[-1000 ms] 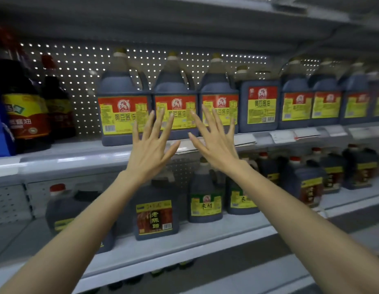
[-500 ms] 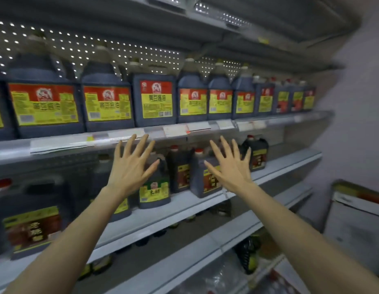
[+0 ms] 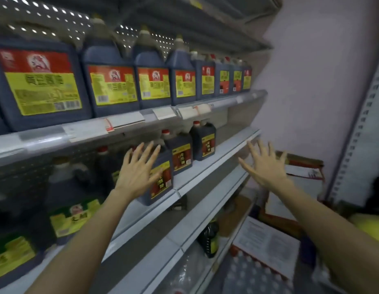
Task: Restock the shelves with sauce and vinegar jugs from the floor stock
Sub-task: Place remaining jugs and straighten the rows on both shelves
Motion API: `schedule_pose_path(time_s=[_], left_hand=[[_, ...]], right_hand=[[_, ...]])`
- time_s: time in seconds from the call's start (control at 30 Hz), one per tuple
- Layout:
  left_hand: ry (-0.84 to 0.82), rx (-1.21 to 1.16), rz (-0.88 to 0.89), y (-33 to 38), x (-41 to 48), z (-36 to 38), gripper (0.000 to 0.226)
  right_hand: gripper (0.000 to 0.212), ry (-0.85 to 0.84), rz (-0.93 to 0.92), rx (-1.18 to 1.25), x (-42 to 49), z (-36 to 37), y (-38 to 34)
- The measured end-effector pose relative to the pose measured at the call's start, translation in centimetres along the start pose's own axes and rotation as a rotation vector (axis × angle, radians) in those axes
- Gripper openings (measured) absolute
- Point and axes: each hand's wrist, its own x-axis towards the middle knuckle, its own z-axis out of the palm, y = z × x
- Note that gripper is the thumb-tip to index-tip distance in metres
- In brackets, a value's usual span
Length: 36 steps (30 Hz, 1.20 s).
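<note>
Head view shows both hands empty, fingers straight and spread. The left hand (image 3: 139, 169) hovers in front of a vinegar jug (image 3: 163, 184) at the front edge of the middle shelf (image 3: 224, 154). The right hand (image 3: 266, 166) hangs off that shelf's bare right end, toward a cardboard box (image 3: 305, 172) lower down. Sauce jugs (image 3: 112, 83) fill the upper shelf. The fetch likely comes next: stoop, grip a jug by its handle, and set it label-forward on the bare end.
</note>
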Motion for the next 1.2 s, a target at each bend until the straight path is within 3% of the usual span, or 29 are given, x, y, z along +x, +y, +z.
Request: schedule_pose_path(time_s=[0.33,0.5,0.9,1.2], left_hand=[[-0.062,-0.179,0.046,9.3,10.1,7.6,0.065],[-0.068,-0.214,0.038,13.6,14.1,9.8,0.078],[-0.049,-0.187,-0.209,22.7,24.0,12.6,0.067],[-0.104,-0.146,-0.334,24.6,28.4,13.9,0.069]], right_hand=[[0.072,-0.058,0.217,-0.067,2.2,5.9,10.4],[0.071,-0.105,0.223,-0.069,5.1,8.9,14.9],[0.072,-0.124,-0.011,-0.066,20.4,13.0,23.6],[0.070,-0.106,-0.174,0.038,28.1,14.6,21.6]])
